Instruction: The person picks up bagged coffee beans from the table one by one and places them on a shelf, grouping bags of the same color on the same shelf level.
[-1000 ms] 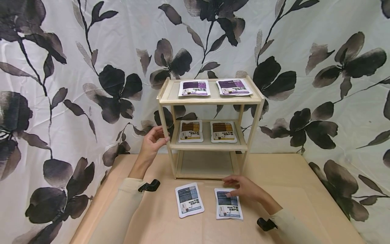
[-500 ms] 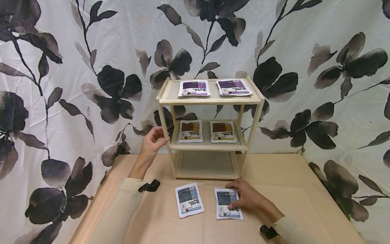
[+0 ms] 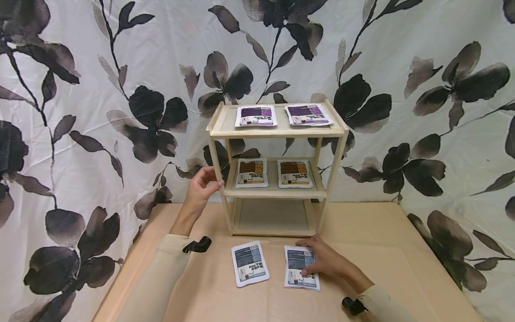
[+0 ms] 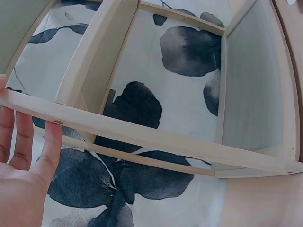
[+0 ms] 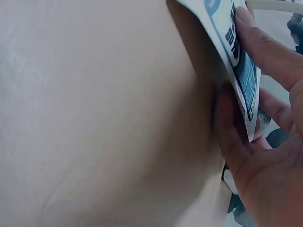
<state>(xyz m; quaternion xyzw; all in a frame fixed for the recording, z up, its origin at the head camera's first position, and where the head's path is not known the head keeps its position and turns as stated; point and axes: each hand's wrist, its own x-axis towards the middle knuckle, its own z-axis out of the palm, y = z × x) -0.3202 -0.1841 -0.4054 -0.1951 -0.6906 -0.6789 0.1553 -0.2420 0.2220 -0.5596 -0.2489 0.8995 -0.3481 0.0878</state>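
Note:
A three-tier pale wooden shelf rack point(image 3: 277, 194) stands on the table. My left hand point(image 3: 197, 190) holds its left front post; the left wrist view shows the fingers point(image 4: 51, 142) behind the post. My right hand point(image 3: 327, 259) pinches a blue-and-white packet point(image 3: 293, 264) by its right edge in front of the rack. In the right wrist view the thumb point(image 5: 265, 49) lies on the printed face and a finger reaches under the packet, whose edge is raised off the table. A second blue-and-white packet point(image 3: 250, 264) lies flat to its left.
Two purple packets, a left one point(image 3: 256, 116) and a right one point(image 3: 309, 115), lie on the top shelf. Two brown packets, left point(image 3: 251, 173) and right point(image 3: 295, 174), lie on the middle shelf. A floral curtain point(image 3: 257, 49) hangs behind the tan table point(image 3: 370, 228).
My right hand has come down to the right edge of the right blue packet and gripped it; the packet has shifted slightly back. My left hand has stayed on the post.

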